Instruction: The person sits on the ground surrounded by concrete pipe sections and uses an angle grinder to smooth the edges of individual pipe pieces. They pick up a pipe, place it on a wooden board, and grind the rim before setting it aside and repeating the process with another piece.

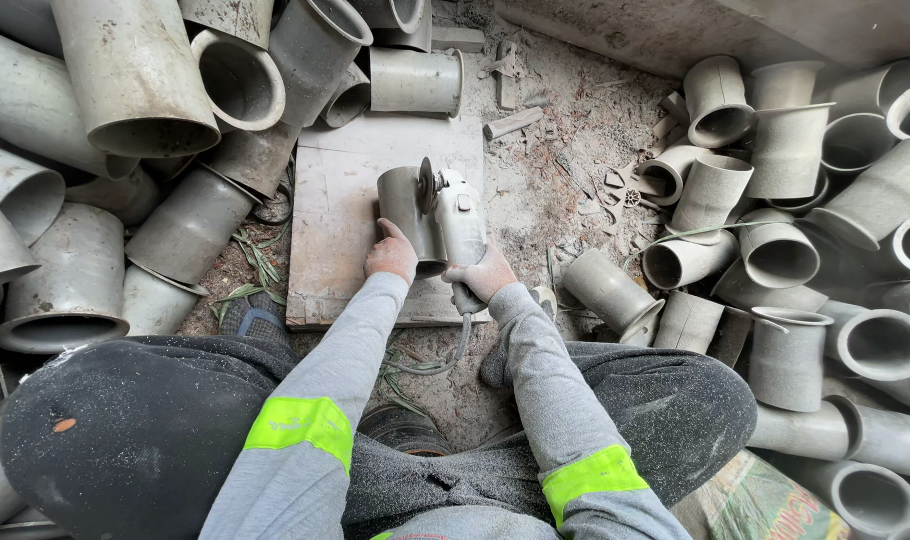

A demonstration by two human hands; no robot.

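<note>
A short grey pipe piece (401,200) lies on a wooden board (330,215) in front of me. My left hand (392,253) presses on the near end of that pipe piece. My right hand (483,274) grips the handle of a grey angle grinder (459,222). The grinder's dark disc (427,186) stands against the right side of the pipe piece. A cable (445,358) runs from the grinder down between my knees. Both sleeves are grey with bright yellow-green bands.
Heaps of grey flared pipe fittings lie on the left (135,80) and on the right (785,150). Dust and offcut scraps (595,150) cover the ground past the board. My dusty dark trouser legs (135,430) flank the board. A printed sack (765,505) lies at lower right.
</note>
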